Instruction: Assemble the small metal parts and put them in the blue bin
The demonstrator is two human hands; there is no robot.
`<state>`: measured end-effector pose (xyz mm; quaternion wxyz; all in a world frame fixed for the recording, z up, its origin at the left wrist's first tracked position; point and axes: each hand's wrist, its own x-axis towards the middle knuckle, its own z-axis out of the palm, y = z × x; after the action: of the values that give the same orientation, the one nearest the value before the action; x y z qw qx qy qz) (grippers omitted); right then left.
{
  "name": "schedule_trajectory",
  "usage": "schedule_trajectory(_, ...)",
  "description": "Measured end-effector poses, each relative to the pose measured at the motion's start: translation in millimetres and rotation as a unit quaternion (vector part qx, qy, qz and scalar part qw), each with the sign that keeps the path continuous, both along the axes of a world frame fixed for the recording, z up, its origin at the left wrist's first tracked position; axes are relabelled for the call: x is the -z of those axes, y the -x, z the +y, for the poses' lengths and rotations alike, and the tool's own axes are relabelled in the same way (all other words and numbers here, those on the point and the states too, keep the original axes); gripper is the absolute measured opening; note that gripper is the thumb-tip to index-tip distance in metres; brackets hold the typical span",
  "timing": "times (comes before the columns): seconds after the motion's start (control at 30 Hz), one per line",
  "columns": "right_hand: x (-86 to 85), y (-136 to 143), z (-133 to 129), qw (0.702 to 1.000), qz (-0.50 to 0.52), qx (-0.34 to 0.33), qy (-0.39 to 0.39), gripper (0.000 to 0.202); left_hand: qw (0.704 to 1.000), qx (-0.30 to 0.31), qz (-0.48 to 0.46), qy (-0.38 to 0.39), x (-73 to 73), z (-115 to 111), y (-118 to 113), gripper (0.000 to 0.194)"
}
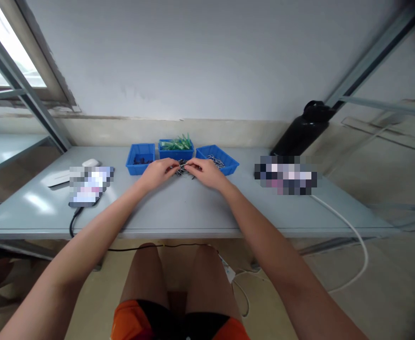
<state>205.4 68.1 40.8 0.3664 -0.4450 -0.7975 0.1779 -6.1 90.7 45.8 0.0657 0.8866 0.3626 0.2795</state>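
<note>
My left hand (159, 173) and my right hand (208, 173) meet at a small pile of thin dark and silvery metal pieces (182, 172) on the grey table (182, 208). The fingertips of each hand are pinched together over the pile. What they hold is too small to make out. Just behind are three blue bins: a left bin (129, 163) with dark small parts, a middle bin (175, 154) heaped with green strip-like pieces (179, 143), and a right bin (231, 165) with thin silvery pieces, partly hidden by my right hand.
At left lie a phone (93, 186) on a black cable and a white rounded case (90, 163). A black bottle (301, 130) stands at right behind a blurred-out device (285, 175) with a white cable (349, 222). The wall (179, 71) rises behind the table.
</note>
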Motion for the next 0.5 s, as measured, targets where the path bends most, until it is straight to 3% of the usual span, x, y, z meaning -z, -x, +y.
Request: schedule_trajectory(0.5,-2.6,-4.7,-0.4,1.0,0.001,0.021,-0.005,0.028,0.999,0.04,-0.003,-0.015,3.1,8.7,6.7,0.023)
